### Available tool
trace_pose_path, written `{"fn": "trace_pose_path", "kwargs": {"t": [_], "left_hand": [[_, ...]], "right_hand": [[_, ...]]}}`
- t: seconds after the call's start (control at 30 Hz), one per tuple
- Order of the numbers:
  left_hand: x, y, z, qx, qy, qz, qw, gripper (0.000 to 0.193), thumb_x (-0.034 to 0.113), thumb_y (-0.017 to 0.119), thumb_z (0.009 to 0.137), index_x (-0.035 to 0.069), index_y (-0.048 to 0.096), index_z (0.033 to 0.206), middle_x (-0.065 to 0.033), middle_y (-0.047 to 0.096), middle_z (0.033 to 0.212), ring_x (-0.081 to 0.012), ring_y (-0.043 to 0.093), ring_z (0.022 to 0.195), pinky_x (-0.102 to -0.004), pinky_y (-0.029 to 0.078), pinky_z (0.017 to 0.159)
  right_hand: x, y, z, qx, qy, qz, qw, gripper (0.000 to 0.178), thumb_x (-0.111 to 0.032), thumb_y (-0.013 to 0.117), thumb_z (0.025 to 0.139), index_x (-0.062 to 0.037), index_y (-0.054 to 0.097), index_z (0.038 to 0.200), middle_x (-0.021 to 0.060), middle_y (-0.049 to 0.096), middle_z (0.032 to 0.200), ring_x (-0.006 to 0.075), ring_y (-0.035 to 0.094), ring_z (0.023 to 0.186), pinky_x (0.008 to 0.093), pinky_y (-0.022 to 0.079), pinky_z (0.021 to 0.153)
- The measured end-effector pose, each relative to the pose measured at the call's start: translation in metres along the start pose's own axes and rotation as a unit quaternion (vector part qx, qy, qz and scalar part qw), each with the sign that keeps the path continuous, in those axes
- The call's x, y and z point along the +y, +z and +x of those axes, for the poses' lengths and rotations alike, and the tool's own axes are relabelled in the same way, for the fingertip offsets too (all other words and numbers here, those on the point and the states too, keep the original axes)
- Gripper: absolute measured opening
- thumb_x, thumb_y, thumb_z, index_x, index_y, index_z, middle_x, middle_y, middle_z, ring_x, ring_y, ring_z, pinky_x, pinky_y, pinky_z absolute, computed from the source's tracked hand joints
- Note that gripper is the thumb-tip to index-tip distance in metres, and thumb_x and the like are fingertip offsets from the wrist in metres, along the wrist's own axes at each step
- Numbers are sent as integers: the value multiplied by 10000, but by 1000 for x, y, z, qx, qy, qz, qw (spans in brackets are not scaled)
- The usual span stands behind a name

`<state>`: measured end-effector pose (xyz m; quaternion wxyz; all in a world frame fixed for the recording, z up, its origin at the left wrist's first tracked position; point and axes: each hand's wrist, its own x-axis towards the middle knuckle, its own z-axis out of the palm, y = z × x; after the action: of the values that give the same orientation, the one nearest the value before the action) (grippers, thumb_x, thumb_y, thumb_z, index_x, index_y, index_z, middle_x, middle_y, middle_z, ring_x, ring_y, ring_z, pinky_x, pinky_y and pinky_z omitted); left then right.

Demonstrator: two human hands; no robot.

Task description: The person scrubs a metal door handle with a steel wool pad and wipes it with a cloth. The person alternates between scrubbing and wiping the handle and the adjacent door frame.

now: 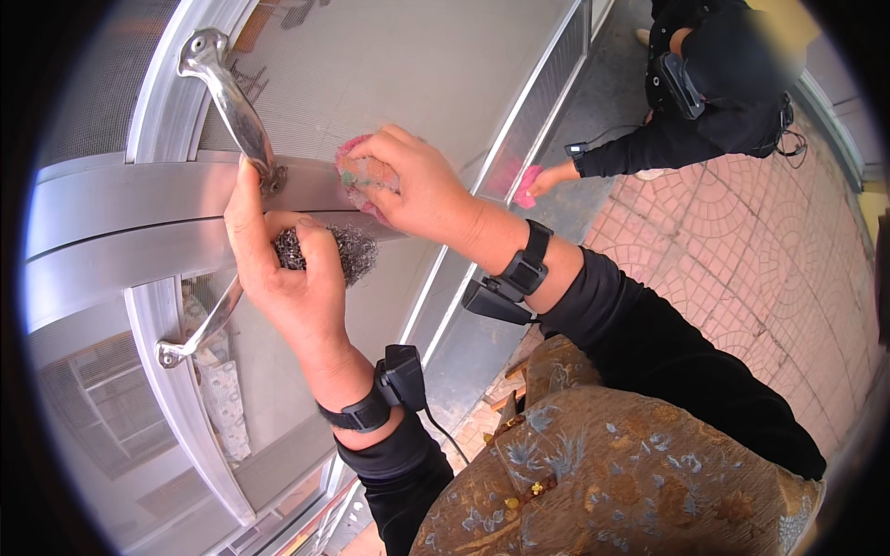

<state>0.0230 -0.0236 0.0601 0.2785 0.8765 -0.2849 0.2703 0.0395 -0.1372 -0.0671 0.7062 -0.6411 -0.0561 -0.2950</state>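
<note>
My left hand (301, 287) is curled around a dark steel wool scrubber (354, 252). Its raised index finger overlaps the lower end of a shiny metal door handle (239, 116); I cannot tell whether they touch. My right hand (426, 185) grips a worn pink cloth with a green patch (357, 176). That cloth lies against the silver metal rail (111, 199) of a mesh-screened door, just right of the handle's end. Below my left hand a second metal handle (209, 329) is mounted on the other door leaf, partly hidden by the hand.
At the upper right a person in black (714, 102) reaches with a pink cloth (527, 187) toward the door's edge. Reddish patterned paving (732, 250) spreads behind them. My brown patterned garment (612, 473) fills the lower middle. A cable (445, 426) hangs by my left wrist.
</note>
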Motion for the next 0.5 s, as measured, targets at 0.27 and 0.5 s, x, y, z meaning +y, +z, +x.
{"fn": "trace_pose_path", "kwargs": {"t": [0.27, 0.5], "left_hand": [[1, 0, 2, 7, 8, 16, 1000, 694, -107, 539, 754, 13, 522, 1437, -122, 655, 1133, -210, 608, 1015, -333, 462, 963], [5, -1, 0, -2, -41, -8, 999, 718, -115, 528, 738, 7, 510, 1445, -116, 632, 1169, -204, 616, 975, -324, 477, 940]], "right_hand": [[38, -22, -32, -43, 177, -17, 983, 353, -9, 730, 818, -83, 624, 1146, 95, 602, 1121, 297, 665, 952, 381, 562, 837], [-47, 12, 36, -5, -100, -13, 995, 358, -51, 752, 793, -91, 615, 1121, 98, 600, 1069, 321, 659, 946, 402, 556, 764]]}}
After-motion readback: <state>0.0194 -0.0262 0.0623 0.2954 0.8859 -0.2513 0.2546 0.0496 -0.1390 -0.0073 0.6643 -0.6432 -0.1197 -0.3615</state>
